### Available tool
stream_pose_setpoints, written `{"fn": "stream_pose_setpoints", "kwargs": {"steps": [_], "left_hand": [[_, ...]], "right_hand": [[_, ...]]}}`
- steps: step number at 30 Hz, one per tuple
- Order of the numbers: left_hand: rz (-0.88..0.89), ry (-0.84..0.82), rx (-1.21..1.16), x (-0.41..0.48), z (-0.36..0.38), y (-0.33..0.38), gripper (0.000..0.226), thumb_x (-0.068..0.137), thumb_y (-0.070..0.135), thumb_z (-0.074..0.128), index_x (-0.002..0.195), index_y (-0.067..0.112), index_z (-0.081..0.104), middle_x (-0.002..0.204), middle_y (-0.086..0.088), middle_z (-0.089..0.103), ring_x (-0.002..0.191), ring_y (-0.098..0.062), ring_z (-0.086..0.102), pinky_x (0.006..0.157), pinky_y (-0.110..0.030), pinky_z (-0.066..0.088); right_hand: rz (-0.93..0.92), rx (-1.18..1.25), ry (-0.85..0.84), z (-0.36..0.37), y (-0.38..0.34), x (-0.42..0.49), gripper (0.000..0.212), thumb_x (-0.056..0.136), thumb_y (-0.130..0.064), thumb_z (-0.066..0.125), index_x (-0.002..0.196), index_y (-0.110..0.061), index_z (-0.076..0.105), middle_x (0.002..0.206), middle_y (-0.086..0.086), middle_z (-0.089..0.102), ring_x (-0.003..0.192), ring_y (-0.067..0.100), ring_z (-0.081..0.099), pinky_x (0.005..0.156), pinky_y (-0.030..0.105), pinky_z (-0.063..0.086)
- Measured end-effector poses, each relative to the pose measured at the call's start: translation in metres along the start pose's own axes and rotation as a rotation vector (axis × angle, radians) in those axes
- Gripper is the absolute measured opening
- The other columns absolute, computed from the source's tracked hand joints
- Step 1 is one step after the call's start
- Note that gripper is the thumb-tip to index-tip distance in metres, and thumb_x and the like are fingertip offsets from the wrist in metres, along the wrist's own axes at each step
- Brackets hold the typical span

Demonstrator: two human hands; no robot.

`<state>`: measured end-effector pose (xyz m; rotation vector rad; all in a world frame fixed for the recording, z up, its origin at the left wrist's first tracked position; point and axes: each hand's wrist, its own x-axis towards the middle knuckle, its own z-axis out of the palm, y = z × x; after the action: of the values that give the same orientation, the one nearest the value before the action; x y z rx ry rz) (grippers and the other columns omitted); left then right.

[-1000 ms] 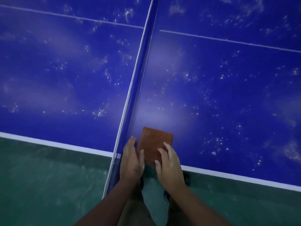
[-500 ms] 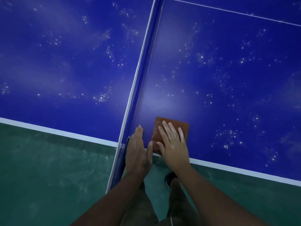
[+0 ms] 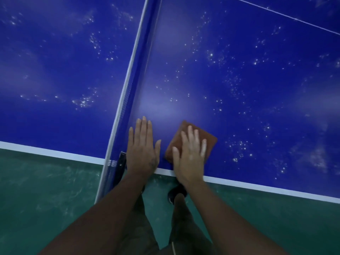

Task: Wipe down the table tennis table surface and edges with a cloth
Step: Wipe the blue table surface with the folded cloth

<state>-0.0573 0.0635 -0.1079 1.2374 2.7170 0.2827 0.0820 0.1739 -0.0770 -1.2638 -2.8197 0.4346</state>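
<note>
Head view: right hand (image 3: 190, 157) lies flat, fingers straight, pressing a folded brown cloth (image 3: 206, 139) onto the blue table tennis table (image 3: 239, 80) near its white edge. Left hand (image 3: 142, 150) rests flat, holding nothing, beside the net (image 3: 128, 89).

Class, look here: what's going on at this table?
A person is wiping a blue table tennis table. The right hand presses a brown cloth flat on the surface near the white edge line, right of the net. The left hand lies flat between cloth and net. White specks dot the surface.
</note>
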Motion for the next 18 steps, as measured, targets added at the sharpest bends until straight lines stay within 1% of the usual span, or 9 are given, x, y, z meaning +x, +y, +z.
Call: {"fn": "stream_pose_setpoints", "kwargs": {"steps": [2, 4, 8, 11, 13, 16, 18], "left_hand": [[-0.001, 0.011, 0.019, 0.005, 0.002, 0.001, 0.068, 0.118, 0.039, 0.029, 0.170, -0.004, 0.020, 0.180, -0.023, 0.015, 0.169, -0.037, 0.010, 0.136, -0.059, 0.013], [-0.005, 0.011, 0.027, 0.007, 0.002, 0.001, 0.068, 0.117, 0.038, 0.028, 0.170, -0.003, 0.020, 0.180, -0.022, 0.014, 0.169, -0.036, 0.008, 0.136, -0.059, 0.012], [-0.015, 0.036, -0.008, 0.006, 0.001, 0.002, 0.067, 0.117, 0.037, 0.030, 0.171, -0.002, 0.021, 0.181, -0.019, 0.014, 0.170, -0.032, 0.006, 0.137, -0.057, 0.010], [-0.055, 0.044, -0.035, 0.010, 0.000, 0.009, 0.068, 0.114, 0.035, 0.032, 0.172, 0.001, 0.020, 0.182, -0.017, 0.013, 0.170, -0.032, 0.006, 0.137, -0.056, 0.010], [-0.078, 0.047, -0.043, 0.014, -0.001, 0.013, 0.069, 0.112, 0.033, 0.031, 0.172, 0.002, 0.018, 0.182, -0.016, 0.013, 0.170, -0.031, 0.005, 0.137, -0.055, 0.009], [-0.097, 0.064, -0.062, 0.016, -0.002, 0.015, 0.068, 0.111, 0.029, 0.032, 0.172, 0.001, 0.019, 0.181, -0.016, 0.015, 0.170, -0.031, 0.007, 0.138, -0.054, 0.008], [-0.104, 0.070, -0.076, 0.014, -0.002, 0.015, 0.066, 0.111, 0.026, 0.032, 0.170, -0.002, 0.021, 0.180, -0.018, 0.017, 0.170, -0.032, 0.009, 0.138, -0.054, 0.009]], "right_hand": [[-0.037, 0.005, 0.015, 0.007, -0.012, 0.007, 0.057, 0.112, -0.041, 0.043, 0.162, -0.013, 0.041, 0.179, 0.006, 0.018, 0.167, 0.024, 0.010, 0.135, 0.056, 0.008], [-0.065, -0.002, 0.017, 0.010, -0.008, 0.009, 0.056, 0.112, -0.042, 0.045, 0.161, -0.014, 0.044, 0.179, 0.005, 0.019, 0.167, 0.023, 0.010, 0.135, 0.056, 0.010], [-0.155, -0.036, 0.009, 0.002, 0.042, -0.002, 0.057, 0.113, -0.043, 0.043, 0.165, -0.018, 0.039, 0.180, 0.001, 0.015, 0.167, 0.022, 0.012, 0.133, 0.058, 0.015], [-0.066, -0.070, 0.026, -0.011, 0.089, -0.015, 0.061, 0.113, -0.042, 0.041, 0.168, -0.016, 0.033, 0.180, 0.002, 0.015, 0.167, 0.024, 0.013, 0.131, 0.062, 0.018], [-0.007, -0.110, 0.020, -0.016, 0.106, -0.020, 0.064, 0.113, -0.045, 0.035, 0.169, -0.014, 0.028, 0.180, 0.005, 0.012, 0.167, 0.026, 0.011, 0.131, 0.063, 0.018], [-0.020, -0.133, -0.014, -0.014, 0.094, -0.010, 0.068, 0.113, -0.048, 0.029, 0.171, -0.013, 0.023, 0.181, 0.007, 0.007, 0.167, 0.028, 0.007, 0.132, 0.063, 0.014], [-0.089, -0.133, -0.024, -0.008, 0.068, 0.010, 0.068, 0.114, -0.049, 0.029, 0.171, -0.013, 0.023, 0.181, 0.008, 0.007, 0.167, 0.028, 0.006, 0.133, 0.062, 0.012]]}}
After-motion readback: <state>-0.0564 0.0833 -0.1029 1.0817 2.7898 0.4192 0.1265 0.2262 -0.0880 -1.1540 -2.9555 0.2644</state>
